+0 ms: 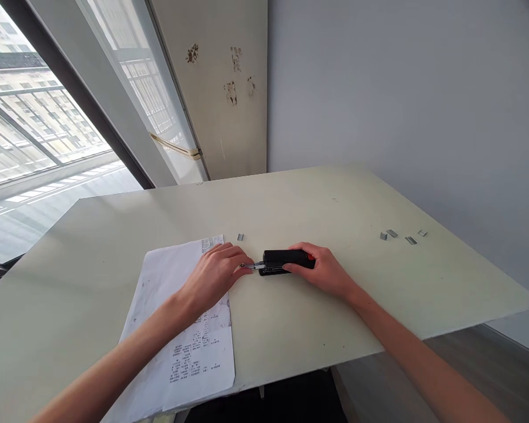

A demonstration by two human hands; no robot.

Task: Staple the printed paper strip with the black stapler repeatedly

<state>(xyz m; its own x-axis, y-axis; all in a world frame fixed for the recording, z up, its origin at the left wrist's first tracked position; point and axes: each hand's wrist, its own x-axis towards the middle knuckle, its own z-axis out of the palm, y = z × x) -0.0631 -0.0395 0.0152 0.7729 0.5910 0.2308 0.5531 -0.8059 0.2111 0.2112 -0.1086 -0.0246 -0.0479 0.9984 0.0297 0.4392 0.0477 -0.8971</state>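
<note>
A black stapler [284,258] lies level just over the pale table, its front end pointing left. My right hand [320,267] is wrapped round its rear end, beside a small red part. From the front of the stapler a metal staple tray [253,266] sticks out. My left hand [224,265] pinches the tip of this tray between thumb and fingers. Under my left hand and forearm lie printed paper sheets [205,352], partly covered by the arm. A short strip of staples [240,237] rests behind the hands. Whether staples sit inside the tray, I cannot tell.
Several staple strips [392,233] lie scattered on the right part of the table [300,200]. A refrigerator [229,129] with brown marks stands behind the table, near a grey wall [405,106]. A window [30,111] is at the left.
</note>
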